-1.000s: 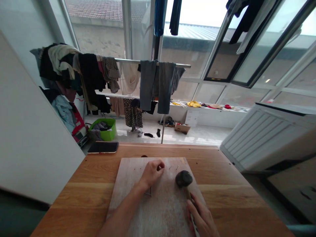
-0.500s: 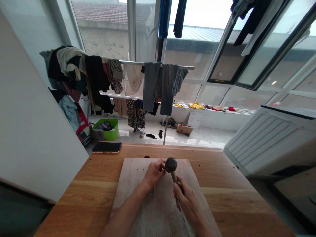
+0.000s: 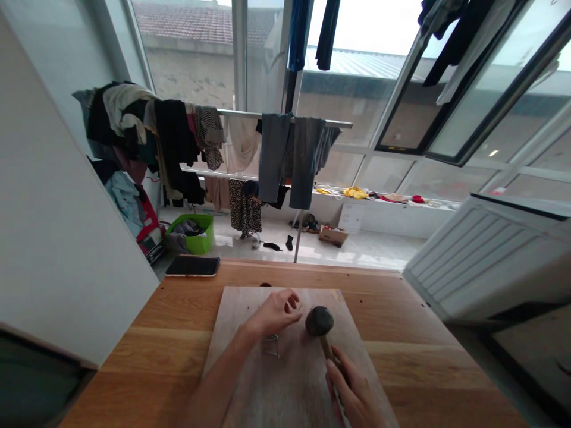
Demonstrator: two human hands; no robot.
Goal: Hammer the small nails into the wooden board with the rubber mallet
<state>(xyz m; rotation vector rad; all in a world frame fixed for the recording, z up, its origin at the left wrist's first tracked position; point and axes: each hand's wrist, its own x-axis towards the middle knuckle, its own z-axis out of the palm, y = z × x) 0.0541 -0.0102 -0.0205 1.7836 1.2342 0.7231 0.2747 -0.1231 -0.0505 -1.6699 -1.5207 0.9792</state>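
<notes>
My right hand (image 3: pixel 354 395) grips the wooden handle of a hammer (image 3: pixel 319 321), whose dark round head hangs just above a pale wooden board (image 3: pixel 241 309). My left hand (image 3: pixel 274 312) rests on the board just left of the hammer head, its fingers loosened and partly spread, the thumb stretched toward the head. What it touches is too small to make out. A few small nails (image 3: pixel 270 346) lie on the board by my left wrist.
The board lies on a wooden table (image 3: pixel 147 351). A dark phone (image 3: pixel 192 266) sits at the table's far left corner. Beyond stand a clothes rack (image 3: pixel 285 125) with hanging garments, a green basket (image 3: pixel 191 233) on the floor, and a white radiator (image 3: pixel 482 255) at right.
The hammer swung from the right up to my left fingertips, then drew back toward me and lower. My left fingers went from a pinch to loosened and spread.
</notes>
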